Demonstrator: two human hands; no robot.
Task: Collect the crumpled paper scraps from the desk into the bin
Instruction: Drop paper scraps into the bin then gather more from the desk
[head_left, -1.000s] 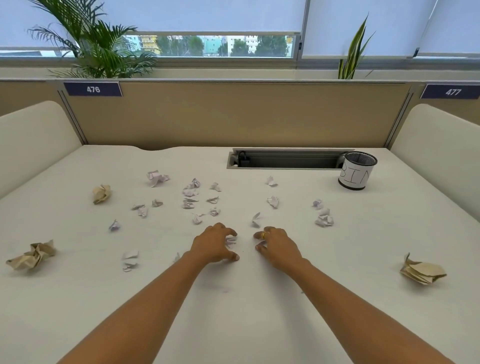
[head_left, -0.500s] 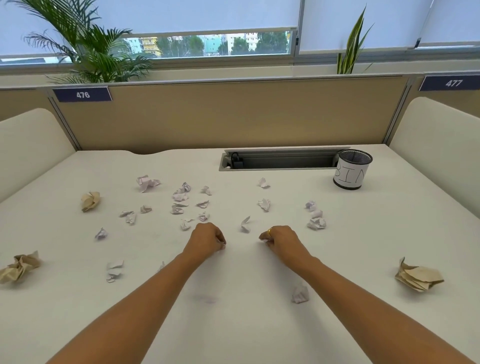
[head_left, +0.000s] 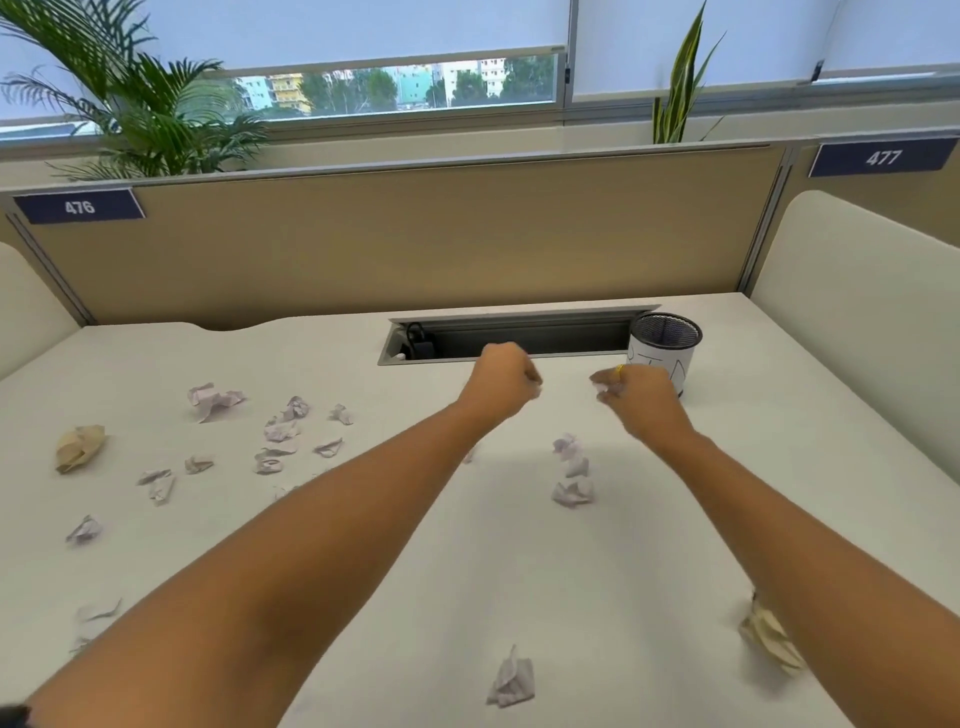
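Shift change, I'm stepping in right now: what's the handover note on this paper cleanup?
Hands: the left hand is a raised fist, contents hidden; the right hand pinches a white scrap just short of the bin.
Done: nothing confirmed, the bin's inside isn't visible.
Left: loose scraps lie across the desk, plus two tan wads.

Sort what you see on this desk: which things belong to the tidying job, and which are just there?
Job: small white crumpled paper scraps; larger tan crumpled paper balls; black mesh bin with white paper label.
Just there: grey recessed cable tray; green palm plant; blue number plate 476.
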